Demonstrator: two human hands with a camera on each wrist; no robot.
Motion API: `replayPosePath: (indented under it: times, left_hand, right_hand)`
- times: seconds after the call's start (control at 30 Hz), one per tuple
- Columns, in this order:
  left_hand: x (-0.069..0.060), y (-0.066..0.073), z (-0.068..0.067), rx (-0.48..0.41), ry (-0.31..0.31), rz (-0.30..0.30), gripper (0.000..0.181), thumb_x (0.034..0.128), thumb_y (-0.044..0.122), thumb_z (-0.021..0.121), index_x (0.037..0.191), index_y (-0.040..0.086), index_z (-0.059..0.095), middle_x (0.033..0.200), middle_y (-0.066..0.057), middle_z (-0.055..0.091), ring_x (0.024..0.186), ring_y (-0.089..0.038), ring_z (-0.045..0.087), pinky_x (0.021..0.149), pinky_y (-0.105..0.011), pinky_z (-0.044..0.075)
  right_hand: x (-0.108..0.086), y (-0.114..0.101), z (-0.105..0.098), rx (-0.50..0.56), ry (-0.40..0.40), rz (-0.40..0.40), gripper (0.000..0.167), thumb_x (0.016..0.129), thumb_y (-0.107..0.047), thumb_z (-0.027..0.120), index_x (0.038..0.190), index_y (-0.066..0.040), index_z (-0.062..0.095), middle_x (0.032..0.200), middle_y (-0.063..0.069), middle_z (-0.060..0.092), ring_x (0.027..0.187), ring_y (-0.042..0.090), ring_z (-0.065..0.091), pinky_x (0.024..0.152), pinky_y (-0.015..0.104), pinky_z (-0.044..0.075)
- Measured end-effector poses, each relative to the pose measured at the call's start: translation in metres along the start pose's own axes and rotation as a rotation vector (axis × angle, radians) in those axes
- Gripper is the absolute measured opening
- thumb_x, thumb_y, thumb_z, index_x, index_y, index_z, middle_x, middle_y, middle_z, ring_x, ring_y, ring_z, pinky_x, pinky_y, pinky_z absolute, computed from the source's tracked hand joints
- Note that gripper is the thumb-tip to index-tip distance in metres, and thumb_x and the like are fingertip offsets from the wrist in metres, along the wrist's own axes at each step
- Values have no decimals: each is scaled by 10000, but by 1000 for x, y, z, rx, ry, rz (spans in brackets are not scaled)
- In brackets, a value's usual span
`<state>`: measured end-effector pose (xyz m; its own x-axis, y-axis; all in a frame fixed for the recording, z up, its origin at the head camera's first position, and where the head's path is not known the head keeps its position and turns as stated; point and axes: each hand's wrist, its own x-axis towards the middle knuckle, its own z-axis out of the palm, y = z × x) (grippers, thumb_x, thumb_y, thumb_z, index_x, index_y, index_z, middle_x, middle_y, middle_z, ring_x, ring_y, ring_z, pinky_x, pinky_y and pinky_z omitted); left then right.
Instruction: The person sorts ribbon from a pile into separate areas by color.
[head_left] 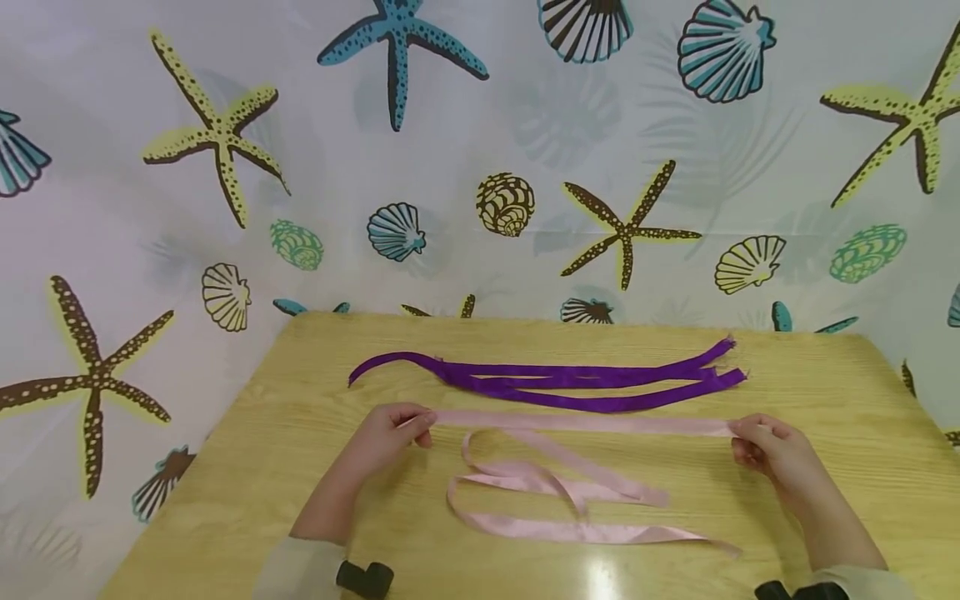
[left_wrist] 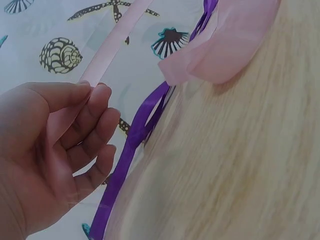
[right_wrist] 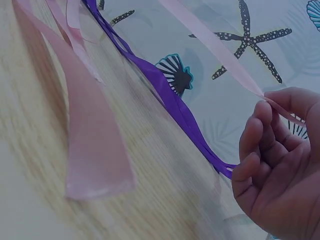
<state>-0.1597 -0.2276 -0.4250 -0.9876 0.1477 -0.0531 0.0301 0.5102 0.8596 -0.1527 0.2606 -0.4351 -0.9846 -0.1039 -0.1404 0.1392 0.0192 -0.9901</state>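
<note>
1. The left hand [head_left: 393, 435], left of centre in the head view, pinched a flat pink ribbon [head_left: 585, 423].
2. The right hand [head_left: 776, 454], well apart at centre right, pinched it too, stretching it across mid-frame.
3. Looped pink ribbon [head_left: 540, 529] lay lower centre.
4. Purple ribbons [head_left: 468, 379] lay above.

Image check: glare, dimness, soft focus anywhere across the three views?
Head: evenly lit, one white glare spot on the wooden tabletop at the bottom edge; left wrist: dimmer, with soft edges on the near pink ribbon; right wrist: also dim, the close pink ribbon end soft, whether from focus or motion I can't tell.
</note>
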Motion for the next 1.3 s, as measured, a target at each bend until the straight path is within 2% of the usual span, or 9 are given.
replayPosePath:
  times: [0.23, 0.47, 0.53, 0.6, 0.73, 0.8, 0.9, 1.07, 1.3]
  left_hand:
    - [0, -15, -4, -53, 41, -40, 277, 970, 166, 495, 1074, -49, 634, 725, -44, 642, 755, -162, 599, 755, -361, 485]
    - [7, -24, -9, -162, 124, -153, 278, 975, 140, 479, 1104, -77, 597, 769, -51, 647, 746, -150, 594, 704, -293, 482]
    - [8, -25, -10, -184, 146, -163, 277, 973, 129, 484, 1099, -91, 594, 788, -75, 653, 755, -156, 594, 711, -290, 492]
    - [11, -26, -11, -189, 156, -164, 278, 972, 109, 480, 1108, -108, 588, 810, -103, 658, 768, -164, 592, 721, -292, 502]
    - [17, -31, -11, -111, 174, -168, 271, 973, 95, 467, 1096, -105, 602, 832, -111, 664, 787, -155, 570, 724, -267, 482]
    - [22, -35, -9, -71, 191, -164, 267, 968, 91, 477, 1088, -108, 609, 842, -118, 669, 812, -181, 582, 733, -269, 470]
    - [27, -40, -6, 18, 231, -159, 261, 944, 118, 531, 1069, -84, 638, 865, -122, 677, 890, -235, 592, 798, -314, 454]
    - [27, -44, -2, 110, 281, -176, 261, 895, 187, 612, 1030, -27, 675, 976, -145, 656, 992, -300, 564, 875, -413, 423]
    - [24, -45, -1, 135, 303, -181, 209, 861, 183, 644, 969, 5, 661, 898, -105, 635, 864, -251, 564, 798, -389, 436]
  right_hand:
    - [3, 4, -6, 29, 126, 100, 119, 875, -305, 648, 802, -218, 685, 696, -54, 604, 660, 57, 540, 634, 217, 470]
    - [11, 12, -16, 55, 226, 138, 124, 836, -298, 693, 756, -204, 675, 668, -62, 618, 599, 49, 534, 533, 206, 444]
    - [13, 14, -19, 25, 238, 158, 116, 843, -305, 683, 761, -224, 684, 687, -80, 646, 605, 41, 557, 513, 209, 436]
    - [15, 15, -21, -70, 238, 171, 125, 860, -335, 657, 802, -230, 691, 712, -99, 664, 621, 35, 575, 507, 216, 440]
    - [20, 18, -20, -332, 240, 160, 321, 877, -412, 611, 958, -111, 688, 723, -108, 657, 621, 48, 551, 493, 242, 434]
    - [23, 19, -19, -405, 253, 152, 414, 880, -418, 604, 1018, -32, 655, 713, -86, 645, 618, 59, 546, 487, 254, 437]
    - [26, 20, -18, -450, 280, 160, 423, 883, -389, 610, 1008, 14, 633, 673, -57, 616, 600, 70, 555, 478, 268, 446]
    - [27, 20, -18, -487, 292, 185, 397, 886, -342, 611, 1005, 37, 613, 650, -36, 585, 590, 86, 548, 485, 275, 461]
    - [25, 17, -16, -488, 271, 217, 337, 871, -309, 638, 958, 15, 609, 663, -14, 566, 597, 102, 527, 510, 277, 473]
